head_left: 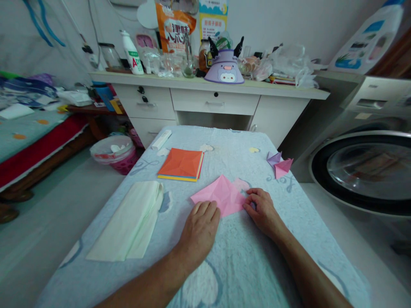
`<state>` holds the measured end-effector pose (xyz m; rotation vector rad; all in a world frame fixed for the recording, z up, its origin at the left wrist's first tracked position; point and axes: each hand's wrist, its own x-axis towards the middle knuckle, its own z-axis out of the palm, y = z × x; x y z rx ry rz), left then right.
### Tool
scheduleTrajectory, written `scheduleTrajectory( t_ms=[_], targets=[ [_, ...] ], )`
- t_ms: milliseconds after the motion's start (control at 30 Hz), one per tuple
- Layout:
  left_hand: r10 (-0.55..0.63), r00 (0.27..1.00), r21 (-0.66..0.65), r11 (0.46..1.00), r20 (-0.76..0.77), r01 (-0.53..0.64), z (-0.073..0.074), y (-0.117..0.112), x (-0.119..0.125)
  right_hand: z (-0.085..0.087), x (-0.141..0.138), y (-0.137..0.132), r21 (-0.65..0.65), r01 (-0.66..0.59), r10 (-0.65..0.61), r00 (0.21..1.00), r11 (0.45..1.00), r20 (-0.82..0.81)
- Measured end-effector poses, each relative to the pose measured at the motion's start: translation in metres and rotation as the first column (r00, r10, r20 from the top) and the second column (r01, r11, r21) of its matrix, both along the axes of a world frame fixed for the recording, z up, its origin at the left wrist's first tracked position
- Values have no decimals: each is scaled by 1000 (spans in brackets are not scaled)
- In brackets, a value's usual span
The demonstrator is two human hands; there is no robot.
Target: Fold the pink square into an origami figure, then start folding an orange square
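Note:
A creased sheet of pink origami paper (224,194) lies on the cloth-covered table, its top corner pointing away from me. My left hand (202,226) rests on its lower left edge, fingers side by side and flat, with the thumb hidden. At the right corner, my right hand (260,209) has thumb and forefinger bent together on the paper's edge. A stack of coloured paper (181,164), orange on top, sits beyond my left hand. Two small folded paper pieces, one purple (274,158) and one pink (283,168), are at the right.
A folded pale green cloth (128,222) lies left on the table, and a white narrow box (162,140) at the far left corner. Behind stands a cluttered white desk (215,101). A washing machine (369,141) is at right, a pink bin (117,156) at left.

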<state>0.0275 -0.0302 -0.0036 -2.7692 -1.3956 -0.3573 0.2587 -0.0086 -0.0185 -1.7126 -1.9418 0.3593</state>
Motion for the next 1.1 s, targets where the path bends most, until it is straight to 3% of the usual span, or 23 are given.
scheduleTrajectory(
  t_ms=[100,300,633,1100],
  targets=[
    [-91,995,-50,994,39,93,-4,1,-1,0,2,0,-3,13,-13,1000,1000,9],
    [-153,988,-93,984,2,153,-9,1,-3,1,2,1,-11,16,-16,1000,1000,26],
    [-119,992,-98,988,31,122,1,-4,2,-7,7,-5,85,52,-65,985,995,161],
    [-94,996,-109,990,8,94,1,-5,4,-6,-24,-9,124,87,-126,926,988,354]
  ],
)
